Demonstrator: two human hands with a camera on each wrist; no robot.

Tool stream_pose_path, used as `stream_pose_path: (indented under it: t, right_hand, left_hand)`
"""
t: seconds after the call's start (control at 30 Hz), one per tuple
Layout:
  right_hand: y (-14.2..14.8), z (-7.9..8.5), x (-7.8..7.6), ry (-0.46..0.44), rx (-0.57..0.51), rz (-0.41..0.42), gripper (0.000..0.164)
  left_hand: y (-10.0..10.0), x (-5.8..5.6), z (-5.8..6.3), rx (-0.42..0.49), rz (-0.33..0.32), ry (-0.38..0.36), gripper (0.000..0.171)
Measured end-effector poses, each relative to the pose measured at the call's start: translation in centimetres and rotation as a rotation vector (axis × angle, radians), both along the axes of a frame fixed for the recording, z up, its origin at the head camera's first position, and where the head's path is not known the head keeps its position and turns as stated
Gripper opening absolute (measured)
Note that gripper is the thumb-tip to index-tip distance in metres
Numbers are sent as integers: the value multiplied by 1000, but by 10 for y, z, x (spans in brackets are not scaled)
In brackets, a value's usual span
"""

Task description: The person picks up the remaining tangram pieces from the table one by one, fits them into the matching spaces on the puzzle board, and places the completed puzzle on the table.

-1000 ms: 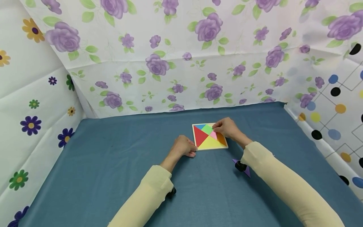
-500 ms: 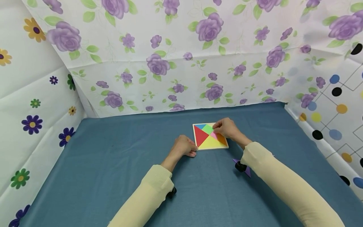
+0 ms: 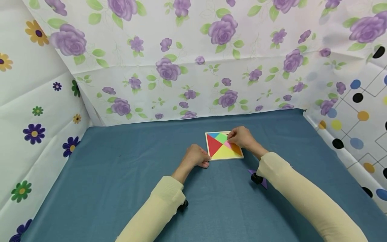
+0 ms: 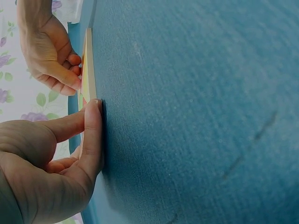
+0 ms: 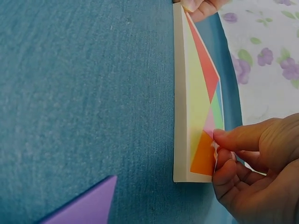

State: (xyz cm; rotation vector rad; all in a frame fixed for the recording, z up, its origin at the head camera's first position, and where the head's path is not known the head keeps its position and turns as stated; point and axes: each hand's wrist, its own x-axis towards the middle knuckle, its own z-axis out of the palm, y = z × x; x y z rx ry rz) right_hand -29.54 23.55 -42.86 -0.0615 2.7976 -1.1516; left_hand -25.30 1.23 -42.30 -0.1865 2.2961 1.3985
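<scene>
A square tangram puzzle (image 3: 223, 154) in a pale wooden frame lies flat on the blue cloth. Red (image 3: 213, 145), yellow (image 3: 223, 152), green (image 3: 221, 137), blue, pink and orange (image 5: 202, 156) pieces show in it. My left hand (image 3: 195, 155) grips the frame's near left corner, thumb and finger pinching its edge in the left wrist view. My right hand (image 3: 243, 137) reaches over the far right part, its thumb and fingertips drawn together at the pink piece (image 5: 209, 125). Those fingers hide the far right corner. A purple triangle piece (image 5: 88, 205) lies outside the frame, below my right wrist.
Blue cloth (image 3: 121, 174) covers the table around the puzzle. A flowered white sheet (image 3: 187, 87) hangs along the back, with patterned sheets at the left and right sides. Black wrist cameras (image 3: 257, 178) sit under the sleeves.
My right hand has shifted very slightly toward me, and its fingertips now cover a little more of the pink piece. The left hand and the frame have stayed put.
</scene>
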Motion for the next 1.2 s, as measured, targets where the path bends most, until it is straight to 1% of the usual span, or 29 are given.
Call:
stream_pose_path:
  t: [0.23,0.37,0.5,0.6,0.77,0.87,1.0,1.2]
  right_hand:
    - [1,0,2,8,-16,-4,5]
    - [6,-1,3,25,-56,-16,8]
    - [14,-2,6,59,-104,-27,12]
    - [20,-1,11,73,-102,-29,13]
    - [32,1,21,50,-65,-25,17]
    - [40,2,29,32,-49,-19,20]
    - [49,2,41,13,-45,-15,20]
    - [61,5,59,-26,-30,2,20]
  left_hand:
    - [0,1,0,22,-11,18,7]
    - [0,2,1,27,-15,24,7]
    - [0,2,2,11,-17,21,9]
    - [0,2,2,-2,-17,18,10]
    - [-1,3,2,-6,-16,16,9]
    - [-1,3,3,10,-14,17,9]
    - [-2,3,2,29,-15,17,9]
    - [-2,3,2,33,-16,23,9]
